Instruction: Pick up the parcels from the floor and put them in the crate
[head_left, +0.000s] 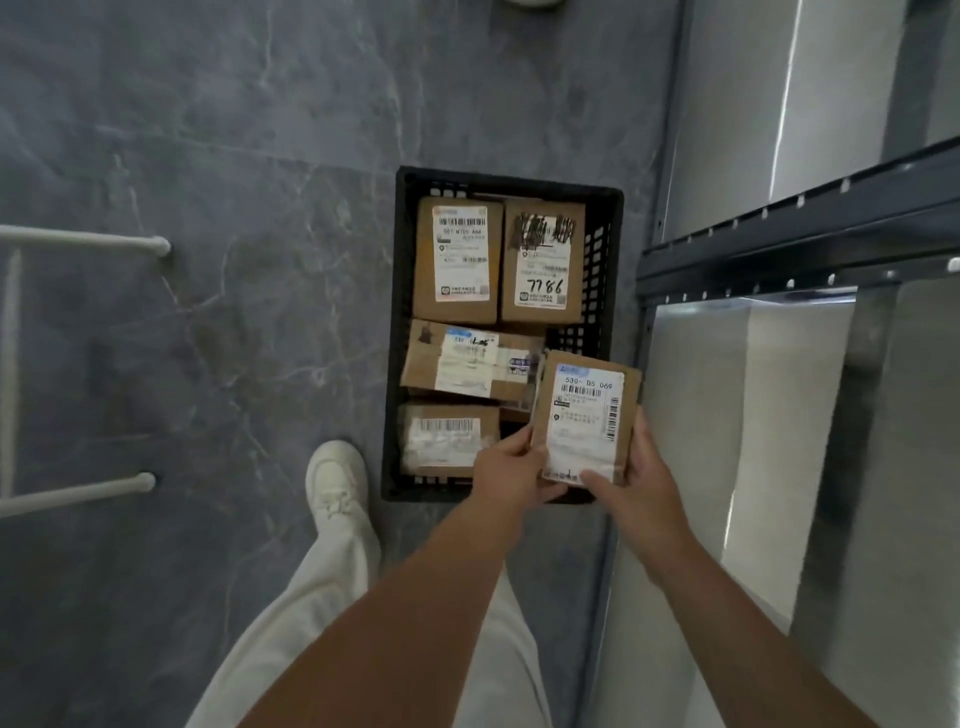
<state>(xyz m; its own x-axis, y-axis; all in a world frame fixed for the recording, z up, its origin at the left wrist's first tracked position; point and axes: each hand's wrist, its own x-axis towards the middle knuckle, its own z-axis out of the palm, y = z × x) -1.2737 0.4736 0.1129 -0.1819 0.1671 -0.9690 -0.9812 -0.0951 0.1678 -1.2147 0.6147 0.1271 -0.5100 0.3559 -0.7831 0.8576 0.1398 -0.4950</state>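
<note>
Parcel (584, 415) in hand, held above the near right corner of the black crate (605, 244), both hands clamped on its lower end: the left hand (511, 470) pinches the left edge, the right hand (636, 478) cups the right edge with the thumb pressed on the label. Each grip is closed on that same cardboard box, neither spread wide.

Four parcels already lie in the crate on the grey floor (208, 156): two side by side at the far end, the left far box (457, 260) and the right far box (543, 262), then a taped box (470, 361) across the middle and a near box (449, 441) at the front left. The free slot looks to be on the right side, beside the taped box and the near box.

To do this step well, I would lower the parcel flat into that right-hand gap, keep it level, clear the crate wall, and release only once it rests on the bottom or on its neighbours.

Writing: the held label reads "530- D5 069" above barcodes. The right far box has "7786" handwritten, with black scribble over the top of its label. The taped box shows "530"; the rest is too blurred. The left far label's code cannot be read for certain.
</note>
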